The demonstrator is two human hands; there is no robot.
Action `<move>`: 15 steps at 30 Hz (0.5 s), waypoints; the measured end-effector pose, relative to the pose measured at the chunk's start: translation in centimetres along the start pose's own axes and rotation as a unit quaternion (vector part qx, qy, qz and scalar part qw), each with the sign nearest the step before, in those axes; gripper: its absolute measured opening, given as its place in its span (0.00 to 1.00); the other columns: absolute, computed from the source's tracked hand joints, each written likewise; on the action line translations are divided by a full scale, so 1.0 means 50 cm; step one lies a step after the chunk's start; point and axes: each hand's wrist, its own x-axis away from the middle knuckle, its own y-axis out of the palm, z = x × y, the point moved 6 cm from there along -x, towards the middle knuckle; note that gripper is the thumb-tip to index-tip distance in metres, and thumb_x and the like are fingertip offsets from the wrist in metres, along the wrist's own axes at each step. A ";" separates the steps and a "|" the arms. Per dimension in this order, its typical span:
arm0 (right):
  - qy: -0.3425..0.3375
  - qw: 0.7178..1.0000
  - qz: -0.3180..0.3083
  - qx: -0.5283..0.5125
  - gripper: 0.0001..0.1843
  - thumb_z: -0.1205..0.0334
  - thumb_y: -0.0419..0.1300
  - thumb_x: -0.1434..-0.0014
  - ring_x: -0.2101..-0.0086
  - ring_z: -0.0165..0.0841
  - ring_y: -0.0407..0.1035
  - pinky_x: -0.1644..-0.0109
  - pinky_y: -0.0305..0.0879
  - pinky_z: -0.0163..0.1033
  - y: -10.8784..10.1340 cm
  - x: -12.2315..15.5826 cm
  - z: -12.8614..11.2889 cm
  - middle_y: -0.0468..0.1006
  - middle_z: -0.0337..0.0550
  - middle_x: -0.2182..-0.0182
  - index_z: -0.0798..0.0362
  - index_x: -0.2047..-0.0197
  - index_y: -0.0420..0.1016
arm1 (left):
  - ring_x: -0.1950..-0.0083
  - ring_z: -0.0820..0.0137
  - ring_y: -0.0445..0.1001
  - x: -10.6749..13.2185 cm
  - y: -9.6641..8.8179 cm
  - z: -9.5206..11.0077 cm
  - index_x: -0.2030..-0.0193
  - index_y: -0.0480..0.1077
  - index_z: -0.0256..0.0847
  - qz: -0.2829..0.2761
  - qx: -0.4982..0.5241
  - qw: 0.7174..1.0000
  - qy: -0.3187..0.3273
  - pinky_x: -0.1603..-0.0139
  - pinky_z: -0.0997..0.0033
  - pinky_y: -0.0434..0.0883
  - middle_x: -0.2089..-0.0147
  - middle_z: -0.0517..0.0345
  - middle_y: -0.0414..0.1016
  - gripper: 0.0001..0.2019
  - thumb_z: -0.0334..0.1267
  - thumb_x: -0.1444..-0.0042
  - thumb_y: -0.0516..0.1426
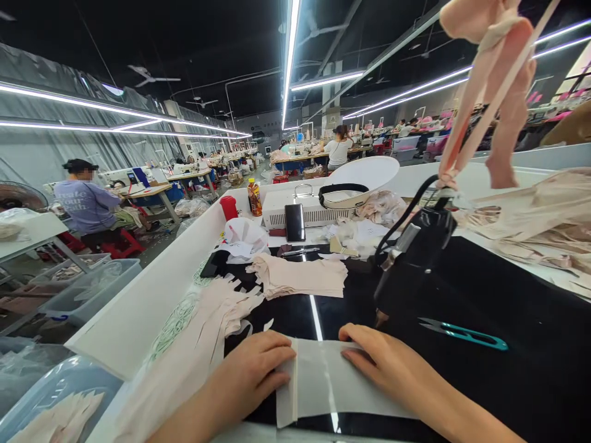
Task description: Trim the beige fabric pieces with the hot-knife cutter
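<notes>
A translucent whitish sheet [323, 381] lies flat on the black work surface in front of me, with a narrow cream strip [294, 381] across its left end. My left hand [258, 366] is closed at that end, its fingertips pressed together on the sheet beside the strip. Over the sheet's right part rests my right hand [376, 360], thumb and forefinger apart near the upper edge; its other fingers are hidden. To the right lie teal thread snips [464, 333]. Beyond the sheet is a stack of pale pink fabric pieces [300, 275].
Long pale fabric pieces [196, 338] and green cord [178, 323] line the left side. A black device [413, 264] with a cable stands at right, below hanging pink straps [489, 92]. Behind are a phone [295, 223], a white box [277, 206] and a bottle [253, 197]. Co-workers sit farther off.
</notes>
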 end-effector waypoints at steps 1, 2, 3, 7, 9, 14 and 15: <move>-0.001 1.000 0.003 0.012 0.10 0.61 0.50 0.30 0.55 0.44 0.78 0.52 0.67 0.47 0.002 0.001 0.004 0.83 0.44 0.55 0.47 0.52 0.72 | 0.33 0.59 0.74 0.003 0.013 -0.001 0.34 0.70 0.51 -0.027 -0.005 1.000 -0.003 0.30 0.55 0.70 0.33 0.55 0.74 0.19 0.38 0.29 0.61; -0.002 1.000 0.006 0.025 0.11 0.62 0.50 0.30 0.54 0.44 0.79 0.51 0.68 0.47 0.005 0.001 0.008 0.83 0.44 0.53 0.46 0.51 0.72 | 0.28 0.55 0.69 0.007 0.025 -0.006 0.30 0.67 0.52 -0.051 -0.014 0.998 -0.014 0.27 0.47 0.66 0.29 0.54 0.70 0.23 0.39 0.29 0.61; -0.004 0.999 0.009 0.037 0.11 0.62 0.50 0.29 0.53 0.44 0.79 0.50 0.69 0.47 0.008 0.002 0.011 0.83 0.44 0.52 0.46 0.50 0.72 | 0.25 0.51 0.65 0.011 0.034 -0.015 0.27 0.63 0.53 -0.071 -0.025 0.997 -0.032 0.26 0.39 0.63 0.26 0.53 0.66 0.26 0.41 0.29 0.61; -0.014 0.998 0.019 0.064 0.11 0.64 0.51 0.28 0.55 0.42 0.81 0.53 0.73 0.46 0.014 0.002 0.018 0.83 0.42 0.54 0.46 0.50 0.73 | 0.23 0.48 0.59 0.021 0.040 -0.054 0.24 0.59 0.51 -0.081 -0.033 0.990 -0.112 0.25 0.32 0.57 0.23 0.52 0.61 0.28 0.45 0.28 0.59; -0.014 0.997 0.024 0.073 0.10 0.64 0.52 0.28 0.56 0.41 0.81 0.54 0.74 0.45 0.014 0.000 0.017 0.83 0.41 0.56 0.46 0.51 0.74 | 0.25 0.52 0.64 0.015 0.031 -0.066 0.26 0.62 0.49 -0.053 -0.020 0.988 -0.143 0.24 0.38 0.59 0.26 0.51 0.66 0.24 0.43 0.25 0.55; -0.018 0.995 0.037 0.093 0.09 0.67 0.55 0.30 0.63 0.40 0.81 0.60 0.74 0.43 0.007 -0.013 0.009 0.80 0.39 0.62 0.47 0.58 0.75 | 0.42 0.58 0.74 -0.020 0.013 -0.078 0.39 0.73 0.45 -0.007 -0.002 0.983 -0.183 0.38 0.54 0.72 0.44 0.51 0.76 0.16 0.34 0.29 0.53; -0.022 0.995 0.041 0.094 0.09 0.67 0.55 0.30 0.63 0.39 0.81 0.61 0.73 0.43 0.005 -0.016 0.008 0.80 0.39 0.63 0.47 0.60 0.75 | 0.45 0.59 0.75 -0.026 0.011 -0.080 0.44 0.75 0.45 -0.006 0.008 0.982 -0.188 0.42 0.56 0.72 0.48 0.52 0.76 0.13 0.33 0.31 0.54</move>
